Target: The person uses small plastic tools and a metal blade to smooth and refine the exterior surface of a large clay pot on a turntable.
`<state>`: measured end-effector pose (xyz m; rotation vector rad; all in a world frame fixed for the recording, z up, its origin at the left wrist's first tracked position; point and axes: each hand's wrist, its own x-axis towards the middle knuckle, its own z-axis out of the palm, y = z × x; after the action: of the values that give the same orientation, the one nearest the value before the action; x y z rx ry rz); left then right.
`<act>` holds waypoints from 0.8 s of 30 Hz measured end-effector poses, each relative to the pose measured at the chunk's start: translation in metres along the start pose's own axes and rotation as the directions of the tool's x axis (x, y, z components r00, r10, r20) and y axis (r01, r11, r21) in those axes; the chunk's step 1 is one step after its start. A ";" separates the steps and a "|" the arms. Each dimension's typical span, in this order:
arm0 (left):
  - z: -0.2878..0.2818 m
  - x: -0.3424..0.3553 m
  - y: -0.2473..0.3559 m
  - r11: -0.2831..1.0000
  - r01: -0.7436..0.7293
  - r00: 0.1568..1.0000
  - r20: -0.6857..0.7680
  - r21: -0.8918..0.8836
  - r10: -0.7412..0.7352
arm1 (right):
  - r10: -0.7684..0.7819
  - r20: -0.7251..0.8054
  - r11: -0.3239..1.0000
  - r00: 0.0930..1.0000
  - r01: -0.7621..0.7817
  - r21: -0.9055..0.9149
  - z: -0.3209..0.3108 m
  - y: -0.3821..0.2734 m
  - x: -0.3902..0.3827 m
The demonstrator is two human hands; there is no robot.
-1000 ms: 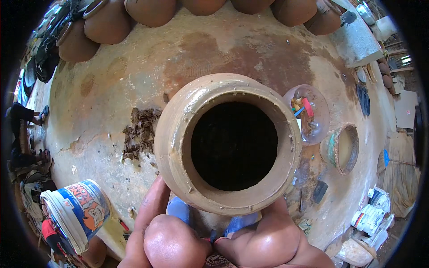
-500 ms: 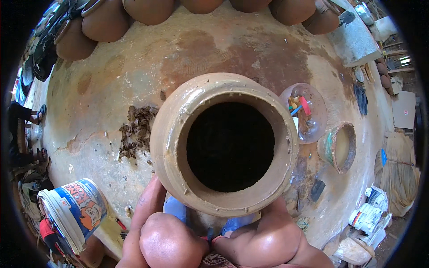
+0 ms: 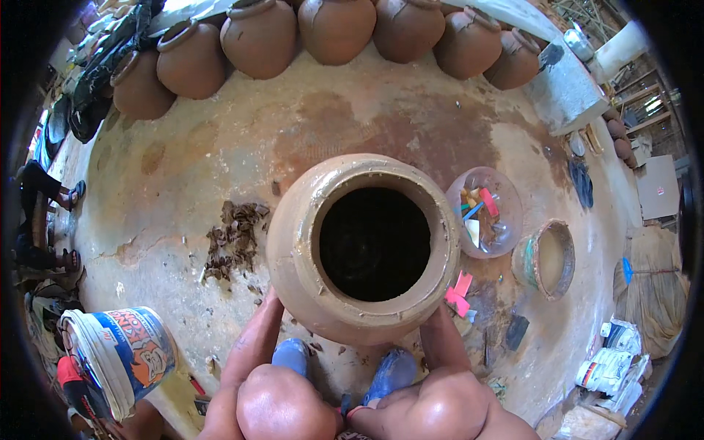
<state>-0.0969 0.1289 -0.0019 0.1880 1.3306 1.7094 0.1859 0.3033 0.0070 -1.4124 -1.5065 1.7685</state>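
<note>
A large round clay pot [image 3: 293, 282], its brown surface wet and glossy, is held between my knees and the middle of the floor. Its wide mouth faces up at me, and the inside is dark. My left forearm [image 3: 253, 334] reaches to the pot's lower left side and my right forearm [image 3: 444, 341] to its lower right side. The pot's belly hides the fingers of both hands, which support it from either side. Beyond my knees show two blue shoes, the right one [image 3: 392, 374] partly under the pot's near edge.
Several finished-shape clay pots [image 3: 337, 33] line the far side. Clay scraps [image 3: 236, 238] lie left of my pot. To the right are a clear basin [image 3: 506, 246] of small tools, pink pieces [image 3: 458, 293] and a basin of cloudy water [image 3: 554, 260]. A paint bucket [image 3: 143, 352] stands near left; another person's feet [image 3: 72, 194] show beyond.
The clay pot has gone lower, away from my head, and looks smaller. My view has tilted up a little, so more of the far pots shows. Pink pieces have come into sight.
</note>
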 end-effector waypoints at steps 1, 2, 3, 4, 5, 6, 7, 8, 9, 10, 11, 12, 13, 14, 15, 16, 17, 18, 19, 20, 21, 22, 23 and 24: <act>-0.004 -0.004 0.001 1.000 -0.007 1.000 -0.010 0.003 0.007 | -0.014 0.009 1.000 1.000 0.013 0.021 0.005 -0.004 0.000; -0.009 -0.008 0.001 1.000 -0.015 1.000 -0.018 0.002 0.015 | -0.035 0.013 0.998 0.999 0.034 0.049 0.010 -0.007 0.000; -0.014 -0.015 0.002 1.000 -0.024 0.999 -0.028 0.001 0.024 | -0.057 0.016 0.995 0.998 0.055 0.084 0.014 -0.009 0.000; -0.010 -0.019 -0.004 0.999 -0.032 0.999 -0.021 -0.023 0.031 | -0.092 0.001 0.991 0.996 0.091 0.095 0.009 -0.018 0.002; -0.005 -0.024 -0.010 0.998 -0.040 0.999 -0.013 -0.054 0.039 | -0.120 -0.010 0.988 0.993 0.120 0.099 0.006 -0.028 0.003; -0.006 -0.032 -0.015 0.996 -0.047 0.999 -0.018 -0.074 0.046 | -0.152 -0.024 0.980 0.988 0.154 0.127 0.006 -0.038 0.002; -0.007 -0.044 -0.019 0.994 -0.059 0.998 -0.013 -0.096 0.058 | -0.199 -0.046 0.966 0.979 0.203 0.162 0.005 -0.049 0.003; -0.011 -0.056 -0.018 0.990 -0.077 0.997 -0.012 -0.119 0.076 | -0.243 -0.060 0.948 0.968 0.250 0.198 0.009 -0.062 0.003; -0.002 -0.064 -0.027 0.978 -0.090 0.995 0.016 -0.186 0.095 | -0.310 -0.096 0.926 0.946 0.324 0.195 -0.002 -0.085 0.004; -0.002 -0.074 -0.033 0.967 -0.102 0.994 0.026 -0.233 0.111 | -0.351 -0.120 0.905 0.929 0.369 0.209 -0.008 -0.095 0.002; -0.002 -0.083 -0.039 0.954 -0.112 0.991 0.045 -0.279 0.129 | -0.412 -0.151 0.873 0.899 0.436 0.218 -0.015 -0.108 0.006; -0.001 -0.091 -0.045 0.943 -0.119 0.987 0.066 -0.311 0.147 | -0.458 -0.169 0.849 0.873 0.486 0.209 -0.022 -0.116 0.004; -0.002 -0.100 -0.044 0.939 -0.132 0.982 0.086 -0.319 0.167 | -0.504 -0.183 0.821 0.844 0.534 0.202 -0.027 -0.128 0.000; -0.003 -0.107 -0.044 0.940 -0.151 0.976 0.105 -0.305 0.191 | -0.549 -0.198 0.790 0.812 0.582 0.192 -0.033 -0.140 -0.005; -0.001 -0.110 -0.036 0.948 -0.182 0.970 0.111 -0.260 0.217 | -0.590 -0.194 0.773 0.783 0.618 0.142 -0.033 -0.157 -0.017; 0.000 -0.113 -0.025 0.953 -0.215 0.963 0.118 -0.213 0.244 | -0.630 -0.191 0.751 0.753 0.653 0.095 -0.030 -0.177 -0.033; 0.000 -0.118 0.003 0.968 -0.250 0.964 0.089 0.001 0.249 | -0.659 -0.185 0.735 0.729 0.676 0.046 -0.025 -0.186 -0.047; 0.003 -0.113 0.024 0.941 -0.273 0.962 0.073 0.202 0.263 | -0.700 -0.164 0.707 0.695 0.708 -0.015 -0.023 -0.203 -0.063; -0.002 -0.099 0.034 0.934 -0.267 0.957 -0.051 0.238 0.287 | -0.732 -0.142 0.678 0.667 0.732 -0.058 -0.016 -0.214 -0.076; -0.013 -0.086 0.047 0.921 -0.259 0.931 -0.179 0.292 0.318 | -0.758 -0.121 0.651 0.641 0.755 -0.081 -0.005 -0.219 -0.085; -0.027 -0.070 0.056 0.911 -0.221 0.944 -0.157 0.350 0.289 | -0.789 -0.085 0.613 0.608 0.787 -0.069 0.003 -0.221 -0.091; -0.032 -0.047 0.057 0.902 -0.192 0.958 -0.125 0.386 0.258 | -0.807 -0.062 0.590 0.587 0.798 -0.124 0.006 -0.233 -0.101; -0.041 -0.028 0.053 0.885 -0.159 0.969 -0.101 0.438 0.224 | -0.817 -0.042 0.573 0.575 0.803 -0.163 0.012 -0.240 -0.111; -0.035 -0.014 0.050 0.900 -0.113 0.977 -0.116 0.421 0.177 | -0.825 -0.021 0.556 0.565 0.804 -0.212 0.014 -0.244 -0.119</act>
<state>-0.1386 0.0962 0.0305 0.4160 1.8268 1.5663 0.1517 0.2786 0.2758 -0.6203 -1.8571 0.9432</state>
